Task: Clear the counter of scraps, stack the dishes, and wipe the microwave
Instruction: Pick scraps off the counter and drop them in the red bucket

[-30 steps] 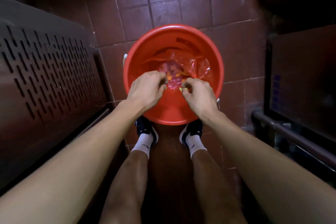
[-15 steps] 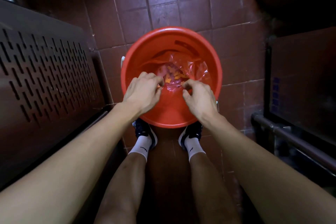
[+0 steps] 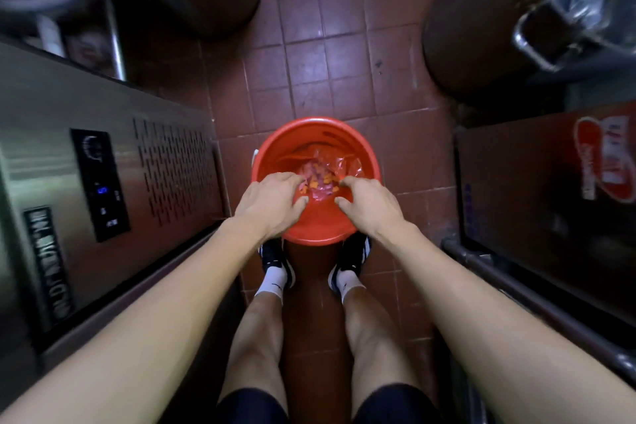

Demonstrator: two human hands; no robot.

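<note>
- Hovering over the round red plastic bucket (image 3: 318,182), the left hand (image 3: 272,205) and right hand (image 3: 370,205) spread loose fingers, holding nothing.
- Orange-and-pink food scraps (image 3: 318,181) lie inside the bucket on clear plastic, apparently dumped as waste.

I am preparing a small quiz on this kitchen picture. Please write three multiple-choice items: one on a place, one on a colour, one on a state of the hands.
1. Where does the bucket stand?
A. on the tiled floor in front of the feet
B. on a counter
C. in a sink

2. What colour is the bucket?
A. blue
B. red-orange
C. white

3. How are the left hand and right hand?
A. both grip the rim
B. both far from the bucket
C. both over the bucket with loose fingers, holding nothing

Key: 1 A, floor tiles surround it and the shoes touch its near side. 2 B, its rim and wall are red-orange. 3 C, the fingers are spread above the scraps and clear plastic inside.
</note>
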